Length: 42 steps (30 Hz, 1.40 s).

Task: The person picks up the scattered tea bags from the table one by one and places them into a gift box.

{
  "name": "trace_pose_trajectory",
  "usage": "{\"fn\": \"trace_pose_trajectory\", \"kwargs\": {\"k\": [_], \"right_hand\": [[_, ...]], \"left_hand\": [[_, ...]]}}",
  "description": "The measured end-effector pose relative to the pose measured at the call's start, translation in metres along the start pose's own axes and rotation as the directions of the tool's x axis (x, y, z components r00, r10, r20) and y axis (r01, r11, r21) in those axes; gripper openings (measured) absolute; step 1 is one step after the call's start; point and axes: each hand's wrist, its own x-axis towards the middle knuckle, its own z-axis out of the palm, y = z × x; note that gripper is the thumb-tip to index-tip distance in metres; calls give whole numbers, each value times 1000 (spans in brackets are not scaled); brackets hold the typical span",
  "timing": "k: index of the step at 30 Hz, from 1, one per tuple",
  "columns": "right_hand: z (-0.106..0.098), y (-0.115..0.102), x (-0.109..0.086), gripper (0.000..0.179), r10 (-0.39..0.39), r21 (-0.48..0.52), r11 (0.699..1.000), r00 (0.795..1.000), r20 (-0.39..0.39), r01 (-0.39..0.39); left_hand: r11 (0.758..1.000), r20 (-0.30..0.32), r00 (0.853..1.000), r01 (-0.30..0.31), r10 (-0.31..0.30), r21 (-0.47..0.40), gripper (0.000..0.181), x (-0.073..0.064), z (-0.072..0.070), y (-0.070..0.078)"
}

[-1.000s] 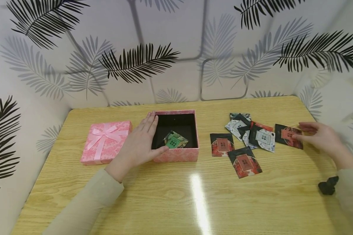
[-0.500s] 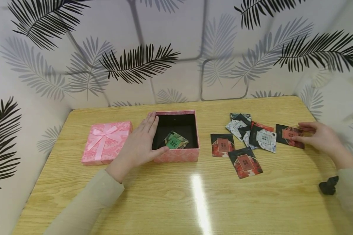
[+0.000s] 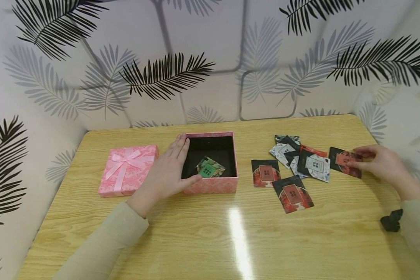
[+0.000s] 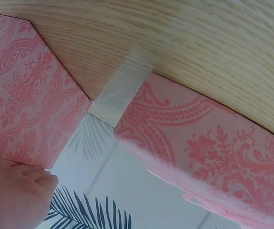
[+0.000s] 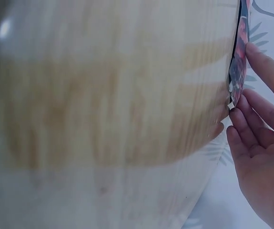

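Note:
In the head view, my left hand (image 3: pixel 166 173) rests along the left rim of a pink patterned gift box (image 3: pixel 215 185), fingers extended and thumb at the front corner. The box has a black interior, where one green-labelled sachet (image 3: pixel 210 167) lies. In the left wrist view, the hand (image 4: pixel 17 193) lies at the edge of the box. At the right, my right hand (image 3: pixel 383 161) pinches the right end of a black-and-red sachet (image 3: pixel 343 160), thumb on its face. The right wrist view shows the fingers (image 5: pixel 253 112) at the sachet's edge, close to the tabletop.
A pink lid (image 3: pixel 127 171) with a ribbon bow lies left of the box. Several overlapping sachets, including a white-and-black one (image 3: pixel 314 166), lie between box and right hand. Two red ones (image 3: pixel 265 173) lie nearer the box. A small black object (image 3: pixel 391 221) is beside the right sleeve.
My right hand has shifted very slightly at the end of the red sachet. The left hand stays on the box rim, and the other things keep their places.

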Motion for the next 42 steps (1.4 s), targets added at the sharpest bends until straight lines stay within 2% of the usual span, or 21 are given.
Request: {"fn": "trace_pose_trajectory", "kwargs": {"k": [4,10,17,25,34,42], "right_hand": [[0,2,3,63,-21,-17,1000,1000,0,21],[-1,0,3,57,-30,17,999,999,-14,30],[-4,-2,1,48,22,105,994,999,-36,-18],[-8,-8,3,36,28,160,987,995,-100,-12],[-19,-22,5,35,42,142,990,988,-150,-21],[-29,-36,8,44,43,144,989,984,-175,-18]], "left_hand": [[1000,3,1000,3,-3,2,109,0,0,0],[1000,9,1000,4,-4,6,109,0,0,0],[1000,10,1000,4,-4,1,109,-1,-1,1],[1000,5,1000,2,-2,-9,109,-1,-2,2],[1000,-1,1000,-4,4,8,110,-1,-1,2],[1000,8,1000,2,-2,11,110,-1,-2,2]]}}
